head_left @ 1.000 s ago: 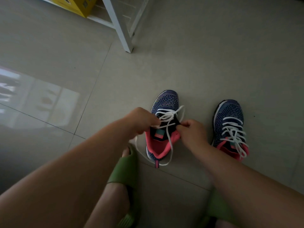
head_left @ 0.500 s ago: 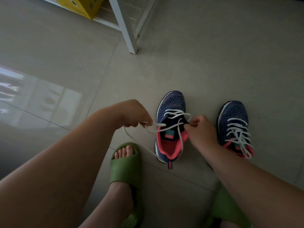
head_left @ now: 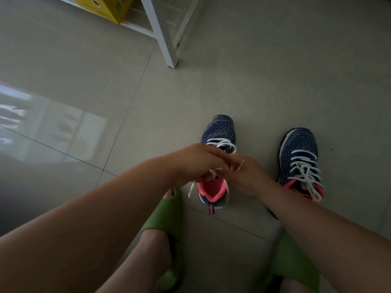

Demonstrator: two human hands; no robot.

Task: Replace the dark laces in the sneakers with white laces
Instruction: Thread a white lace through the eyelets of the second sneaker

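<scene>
Two navy knit sneakers with pink linings stand on the tiled floor. The left sneaker (head_left: 219,132) carries a white lace (head_left: 222,143) through its lower eyelets, and loose ends trail beside its heel. My left hand (head_left: 196,161) and my right hand (head_left: 246,176) meet above its tongue, each pinching part of that lace; the tongue is hidden under them. The right sneaker (head_left: 299,149) stands apart at the right, with its own white lace (head_left: 304,172) threaded all the way up.
My feet in green slides (head_left: 167,214) rest on the floor below the sneakers, the second slide (head_left: 296,269) at the lower right. A white rack leg (head_left: 163,37) and a yellow box (head_left: 110,7) stand at the top.
My left hand, which had pulled the lace out to the left, has swung back over the left sneaker. It now meets my right hand above the tongue.
</scene>
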